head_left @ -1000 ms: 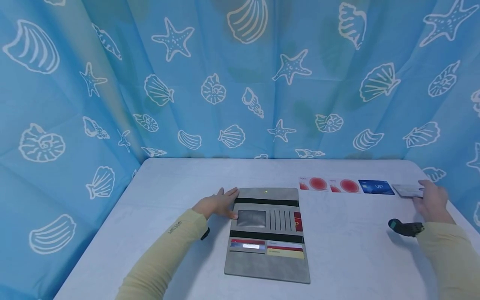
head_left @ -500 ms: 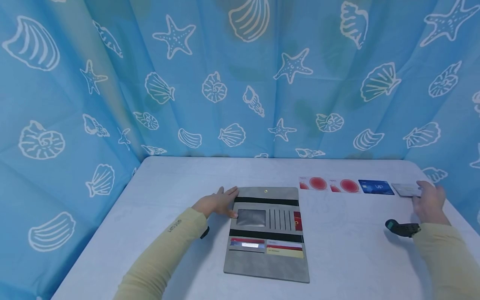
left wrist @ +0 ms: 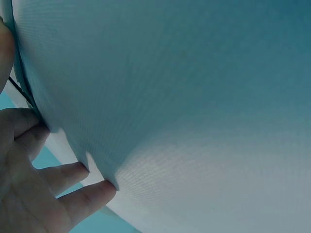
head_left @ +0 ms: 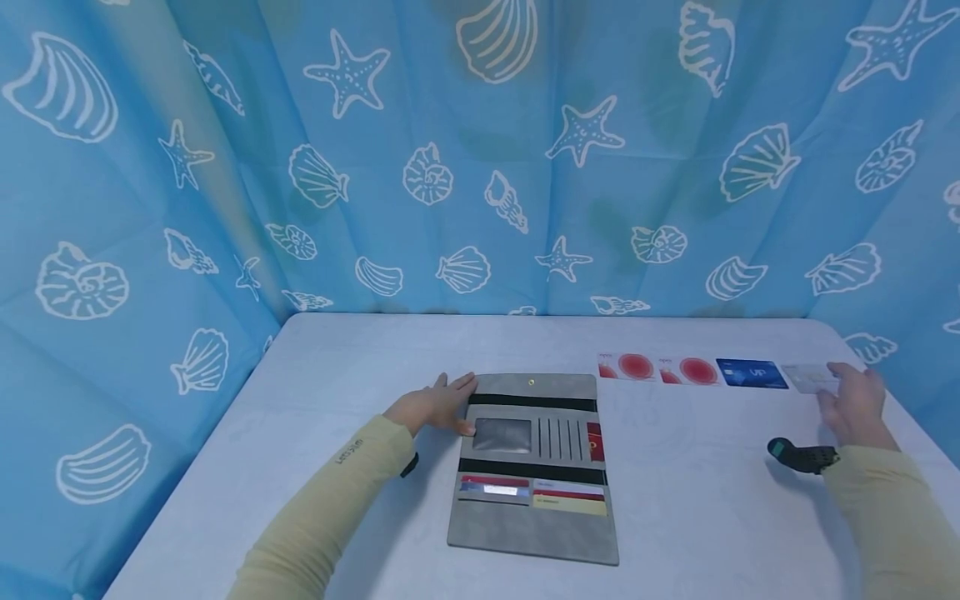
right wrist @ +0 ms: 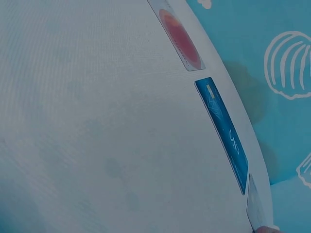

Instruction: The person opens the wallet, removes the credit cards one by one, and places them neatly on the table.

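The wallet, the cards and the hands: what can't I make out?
Head view: right end of the silvery card, hidden by the right hand.
Head view: lower parts of tucked cards, inside the wallet; print too small.
Right wrist view: part of the red-circle card, cut off by the top edge.
Left wrist view: part of the left hand, cut off by the left edge.

Blue curtain [head_left: 480, 125], white seashell print, behind pale table [head_left: 690, 475].
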